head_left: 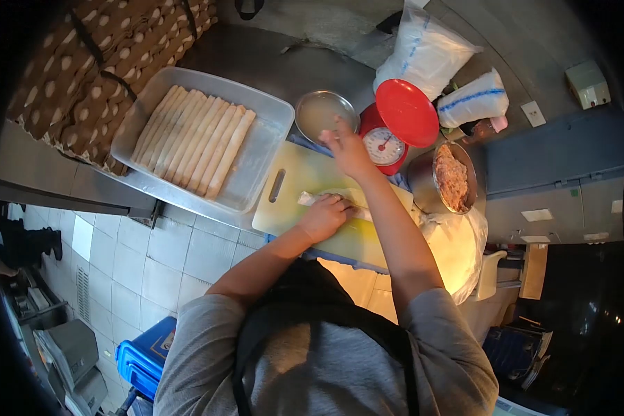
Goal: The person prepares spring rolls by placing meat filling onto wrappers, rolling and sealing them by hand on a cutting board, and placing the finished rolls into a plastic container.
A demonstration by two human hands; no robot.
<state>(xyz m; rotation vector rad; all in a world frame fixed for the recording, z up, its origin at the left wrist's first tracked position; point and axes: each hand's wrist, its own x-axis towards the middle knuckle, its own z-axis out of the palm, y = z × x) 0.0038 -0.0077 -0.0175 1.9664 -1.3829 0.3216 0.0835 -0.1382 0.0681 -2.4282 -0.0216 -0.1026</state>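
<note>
On the cutting board (301, 166) lies a pale, thin-wrapped roll (308, 198). My left hand (324, 219) rests on it with the fingers curled over, hiding its middle. My right hand (349, 150) is raised at the rim of a round metal bowl (314, 119), its fingers stretched and apart with nothing in them. The bowl seems to hold a cloudy liquid. To the left, a clear plastic tub (262, 149) contains a row of several finished rolls (194, 139).
A red dial scale (383, 145) with a red pan (407, 112) stands just right of the bowl. Beyond it are a metal pot of minced filling (451, 179) and white plastic bags (423, 55). A plastic sheet (457, 249) hangs at the right edge.
</note>
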